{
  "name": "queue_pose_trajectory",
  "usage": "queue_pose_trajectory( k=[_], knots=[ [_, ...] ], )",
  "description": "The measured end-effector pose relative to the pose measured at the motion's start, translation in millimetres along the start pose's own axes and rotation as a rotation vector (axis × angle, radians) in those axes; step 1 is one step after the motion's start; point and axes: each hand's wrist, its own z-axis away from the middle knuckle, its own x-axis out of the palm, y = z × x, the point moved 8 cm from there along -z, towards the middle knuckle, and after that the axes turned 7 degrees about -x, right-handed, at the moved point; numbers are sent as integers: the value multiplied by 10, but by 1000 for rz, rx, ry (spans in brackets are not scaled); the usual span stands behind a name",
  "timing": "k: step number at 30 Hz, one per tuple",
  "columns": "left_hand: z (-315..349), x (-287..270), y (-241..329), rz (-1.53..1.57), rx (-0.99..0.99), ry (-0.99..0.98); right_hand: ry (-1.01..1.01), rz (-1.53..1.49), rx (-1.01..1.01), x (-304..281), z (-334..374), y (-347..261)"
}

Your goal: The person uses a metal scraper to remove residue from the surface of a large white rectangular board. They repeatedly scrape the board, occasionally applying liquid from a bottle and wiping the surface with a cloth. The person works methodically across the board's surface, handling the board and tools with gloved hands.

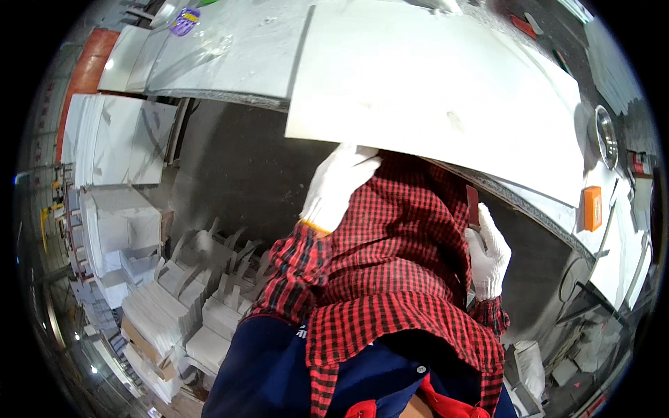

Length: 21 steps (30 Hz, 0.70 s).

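Observation:
A large pale white slab lies on the workbench in front of me, its near edge jutting over the bench's front. My left hand, in a white knitted glove, is at the slab's near left edge, fingers stretched out and touching it or just beneath it. At the right, beside my red-and-black checked apron, my gloved right hand is closed around the lower end of a thin, dark red flat piece. That piece stands upright, apart from the slab; its exact kind is unclear.
An orange box and a round metal bowl sit right of the slab. A purple-labelled item rests at the bench's far left. Stacked white marbled panels stand at left, with bundled pale pieces below them.

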Motion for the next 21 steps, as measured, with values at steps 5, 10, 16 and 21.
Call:
queue_pose_trajectory(
  k=[5, 10, 16, 21],
  knots=[
    [-174, -102, 192, -242, 103, 271, -23, 75, -87, 10, -68, -237],
    [-340, -39, 99, 228, 141, 250, 67, 213, -189, -206, -94, -338],
    [-444, -354, 235, 48, 139, 355, 132, 116, 20, -421, 66, -42],
    [-421, -657, 485, -106, 294, 320, 163, 118, 72, -461, 172, 103]
  ],
)
